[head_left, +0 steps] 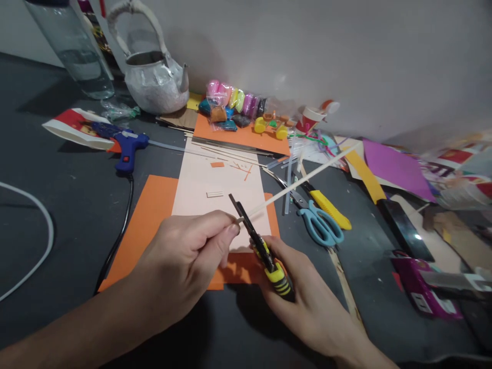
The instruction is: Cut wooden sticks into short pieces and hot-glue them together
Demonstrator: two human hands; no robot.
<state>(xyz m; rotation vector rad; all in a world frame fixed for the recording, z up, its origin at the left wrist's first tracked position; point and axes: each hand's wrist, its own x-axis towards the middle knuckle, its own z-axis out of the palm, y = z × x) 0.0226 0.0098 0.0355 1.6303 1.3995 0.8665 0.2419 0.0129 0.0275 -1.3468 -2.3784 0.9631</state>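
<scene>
My left hand (192,251) is closed in a pinch on one end of a thin wooden stick (303,179), which slants up to the right. My right hand (303,302) grips black-and-yellow pliers (269,261). Their dark jaws lie across the stick close to my left fingertips; whether they are pressed together on it I cannot tell. Beneath both hands is a pale sheet (192,177) on top of orange paper (149,215). A few short stick pieces (214,195) lie side by side on the pale sheet, with a small orange scrap (217,164) beyond them.
A blue glue gun (130,146) rests at the left, its cord running toward me. Behind stand a metal kettle (154,82) and a water bottle (82,61). Blue-handled scissors (321,225) and a yellow cutter (330,209) lie right. Bagged clay (234,105) sits near the wall.
</scene>
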